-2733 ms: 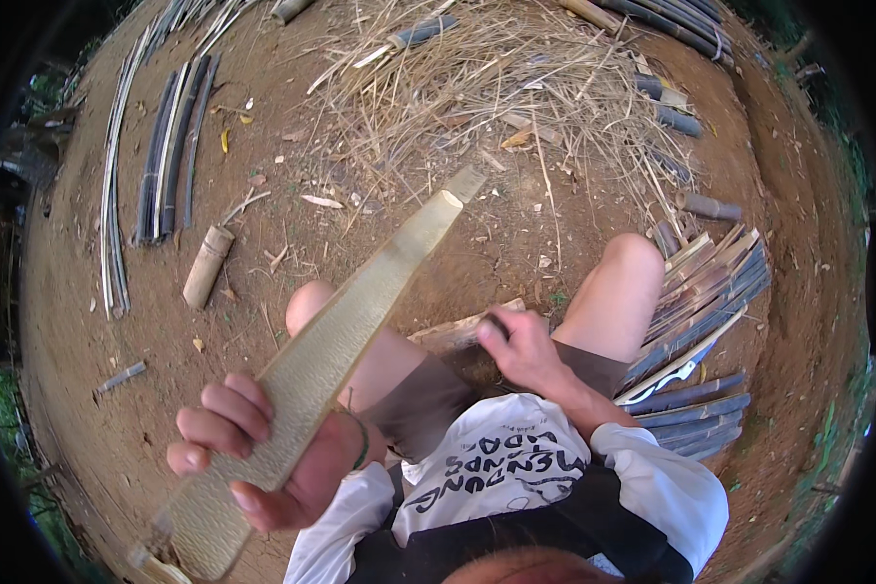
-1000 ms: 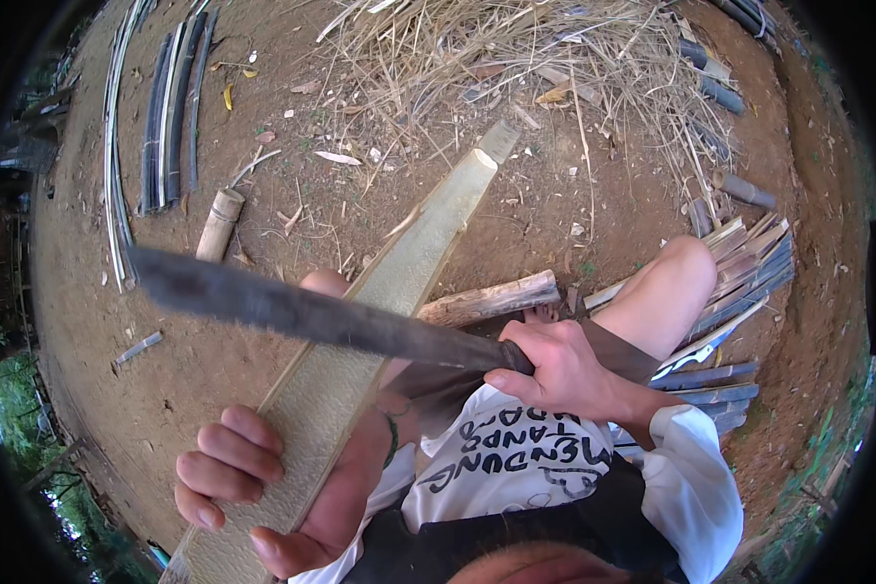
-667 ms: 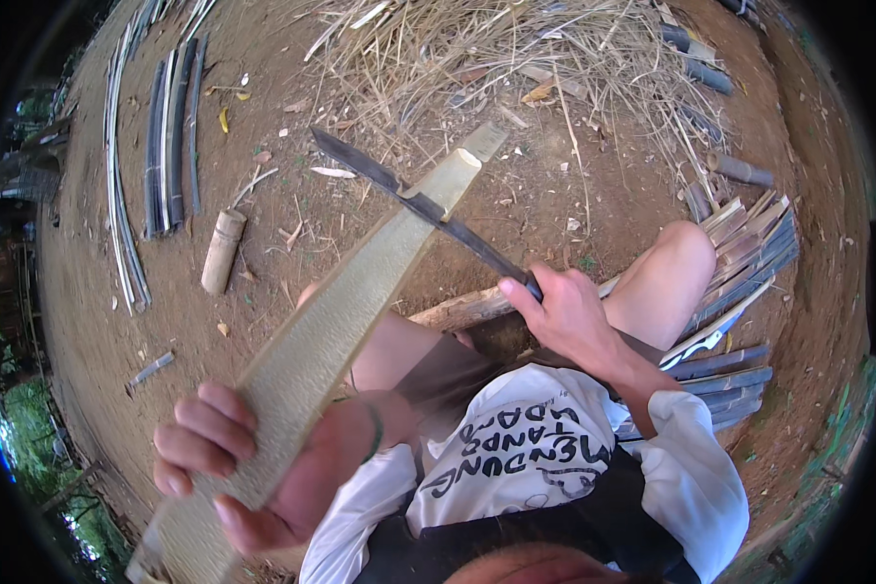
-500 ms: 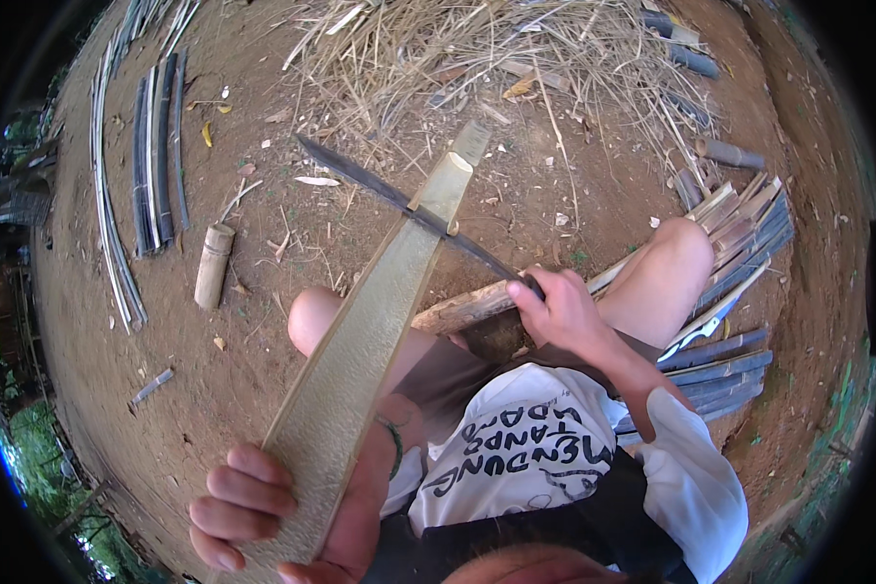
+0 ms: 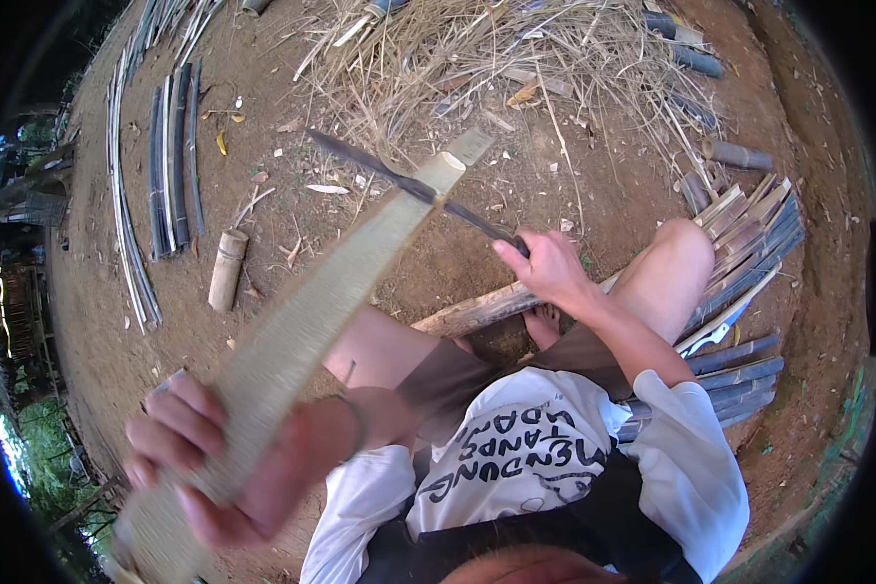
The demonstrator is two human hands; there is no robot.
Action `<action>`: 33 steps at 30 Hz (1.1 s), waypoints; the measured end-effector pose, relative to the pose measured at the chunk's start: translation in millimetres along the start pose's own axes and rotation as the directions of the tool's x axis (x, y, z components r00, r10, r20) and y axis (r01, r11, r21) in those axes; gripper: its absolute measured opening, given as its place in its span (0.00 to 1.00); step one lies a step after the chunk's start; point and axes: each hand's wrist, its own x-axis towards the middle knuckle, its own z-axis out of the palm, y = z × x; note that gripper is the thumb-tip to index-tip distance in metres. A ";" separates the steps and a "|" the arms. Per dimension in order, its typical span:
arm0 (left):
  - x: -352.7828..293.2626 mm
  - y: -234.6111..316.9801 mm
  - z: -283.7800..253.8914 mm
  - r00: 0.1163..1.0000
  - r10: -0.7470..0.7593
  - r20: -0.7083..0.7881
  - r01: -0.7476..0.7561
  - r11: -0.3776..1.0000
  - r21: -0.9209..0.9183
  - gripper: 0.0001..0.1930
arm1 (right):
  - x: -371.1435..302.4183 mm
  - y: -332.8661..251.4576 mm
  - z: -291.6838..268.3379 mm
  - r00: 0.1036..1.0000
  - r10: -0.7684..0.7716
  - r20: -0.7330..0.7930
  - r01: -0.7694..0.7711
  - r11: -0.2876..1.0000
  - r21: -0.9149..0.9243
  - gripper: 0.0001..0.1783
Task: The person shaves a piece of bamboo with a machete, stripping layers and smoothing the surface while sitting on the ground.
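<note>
Head view, left hand (image 5: 214, 467) fingers gripping bamboo slat (image 5: 302, 341), right hand (image 5: 545, 268) clasping blade (image 5: 409, 185), straw pile (image 5: 496, 58) beyond.

My left hand (image 5: 219, 462) and the near end of the bamboo slat (image 5: 292, 341) are motion-blurred; the slat's butt is cut off at 7 o'clock. My right hand (image 5: 545, 268) hides the blade's (image 5: 399, 180) handle.

My right hand (image 5: 547, 268) now holds the long knife (image 5: 409, 185) across the far end of the bamboo strip (image 5: 302, 331). Before, it rested by my knee. My left hand (image 5: 219, 462) grips lower.
</note>
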 end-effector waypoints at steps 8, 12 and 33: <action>-0.4 -0.7 5.8 1.000 0.017 -0.026 -0.016 1.000 0.009 0.13 | -57.0 -69.5 -20.8 0.945 -0.327 -0.001 0.321 0.928 0.192 0.27; 0.1 -5.1 11.9 1.000 0.001 0.000 -0.001 0.997 -0.078 0.13 | -10.0 7.8 1.5 0.993 0.093 -0.071 -0.092 0.996 0.015 0.34; -1.0 -1.7 -8.7 0.993 0.009 0.115 -0.001 0.997 -0.072 0.16 | -30.1 -53.5 -13.1 0.973 -0.229 0.038 0.218 0.956 0.197 0.31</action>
